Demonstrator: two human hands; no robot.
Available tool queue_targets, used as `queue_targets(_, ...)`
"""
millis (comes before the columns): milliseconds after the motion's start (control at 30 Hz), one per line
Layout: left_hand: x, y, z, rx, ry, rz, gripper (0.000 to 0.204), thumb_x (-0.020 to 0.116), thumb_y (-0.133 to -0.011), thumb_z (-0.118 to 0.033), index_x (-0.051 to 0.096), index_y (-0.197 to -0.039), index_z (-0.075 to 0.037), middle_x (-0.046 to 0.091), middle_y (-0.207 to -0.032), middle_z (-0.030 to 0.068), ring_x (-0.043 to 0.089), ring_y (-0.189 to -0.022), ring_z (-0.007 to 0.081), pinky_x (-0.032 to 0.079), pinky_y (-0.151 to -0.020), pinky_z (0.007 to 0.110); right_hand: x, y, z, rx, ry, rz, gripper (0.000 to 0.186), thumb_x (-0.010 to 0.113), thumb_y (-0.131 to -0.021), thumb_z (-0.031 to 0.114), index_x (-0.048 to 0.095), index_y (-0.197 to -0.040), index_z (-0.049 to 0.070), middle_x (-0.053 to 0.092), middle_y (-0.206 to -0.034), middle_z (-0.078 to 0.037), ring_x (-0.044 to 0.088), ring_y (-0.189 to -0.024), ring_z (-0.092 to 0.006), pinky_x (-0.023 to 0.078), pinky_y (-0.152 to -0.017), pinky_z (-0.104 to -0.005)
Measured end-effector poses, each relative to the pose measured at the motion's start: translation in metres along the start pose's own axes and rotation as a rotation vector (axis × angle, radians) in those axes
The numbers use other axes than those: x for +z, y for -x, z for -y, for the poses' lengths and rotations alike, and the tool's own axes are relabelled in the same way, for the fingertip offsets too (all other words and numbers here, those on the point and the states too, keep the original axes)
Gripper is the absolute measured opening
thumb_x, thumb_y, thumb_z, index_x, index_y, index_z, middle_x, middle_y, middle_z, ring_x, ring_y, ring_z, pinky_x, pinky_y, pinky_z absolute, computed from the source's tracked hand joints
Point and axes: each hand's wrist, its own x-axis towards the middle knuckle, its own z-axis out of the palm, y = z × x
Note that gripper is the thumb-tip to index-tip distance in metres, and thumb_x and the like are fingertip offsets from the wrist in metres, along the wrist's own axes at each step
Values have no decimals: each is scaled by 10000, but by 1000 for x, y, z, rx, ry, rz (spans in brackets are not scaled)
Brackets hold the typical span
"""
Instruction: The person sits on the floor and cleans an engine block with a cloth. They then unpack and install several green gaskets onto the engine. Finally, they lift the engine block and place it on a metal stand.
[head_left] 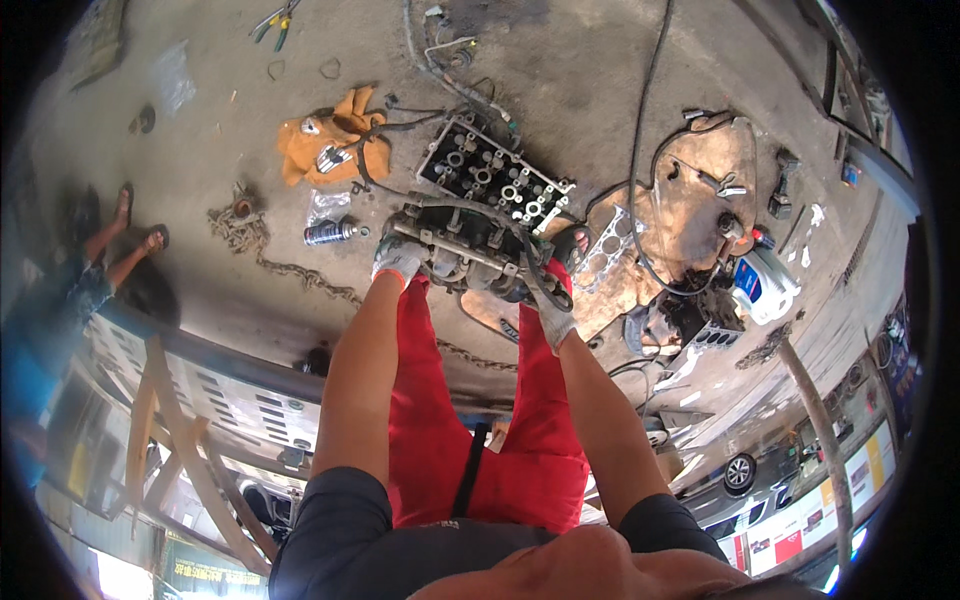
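Between my red-trousered legs is a dark intake manifold (470,243) with rounded runners, a metal rail and hoses along it. My left hand (401,258), in a grey-white glove, is closed on its left end. Also gloved, my right hand (553,318) is closed round its right end, where a dark hose passes; some fingers are hidden there. Just beyond the manifold a cylinder head (492,178) lies on the floor, its round valve-train parts facing up. The manifold overlaps its near edge in view; whether they touch, I cannot tell.
Left: a spray can (330,232), a rusty chain (305,277), an orange cloth (375,158) and a person's feet (140,235). Right: a head gasket (604,252), stained cardboard (690,165), an engine block (705,308), a white jug (768,287) and a cordless drill (782,185). A black cable (640,120) crosses the floor.
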Motion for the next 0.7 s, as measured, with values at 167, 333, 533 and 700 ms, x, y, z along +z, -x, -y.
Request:
queue_targets(167, 7, 14, 0, -88, 165, -20, 611, 612, -913, -539, 720, -1266, -53, 649, -1391, 227, 594, -1309, 405, 445, -1113, 463, 20, 25, 39, 113, -41, -114, 293, 710, -1014, 164, 649, -1294, 106, 696, -1211, -23, 672, -1069, -141, 576, -900, -311)
queue_targets(333, 50, 14, -2, -196, 351, -270, 661, 694, -889, -421, 511, -1423, -78, 602, -1397, 270, 602, -1286, 431, 480, -1088, 465, 35, 32, 68, 88, -114, -150, 261, 734, -1000, 213, 671, -1248, 162, 696, -1170, 36, 644, -1018, -93, 545, -858, -287)
queue_targets(533, 50, 67, -38, -179, 667, -479, 916, 764, -886, -243, 258, -1639, -116, 466, -1561, 274, 510, -1411, 418, 435, -1158, 429, 33, 42, 77, 106, -39, -79, 216, 724, -1003, 205, 665, -1200, 138, 689, -1093, 23, 624, -993, -74, 527, -821, -263)
queue_targets(700, 17, 116, -30, -17, 565, -429, 677, 719, -919, -261, 394, -1498, -127, 529, -1475, 206, 535, -1369, 361, 451, -1103, 426, -19, 64, 43, -48, 129, 29, 350, 708, -999, 197, 632, -1272, -6, 698, -1130, -77, 651, -1107, -140, 557, -921, -295)
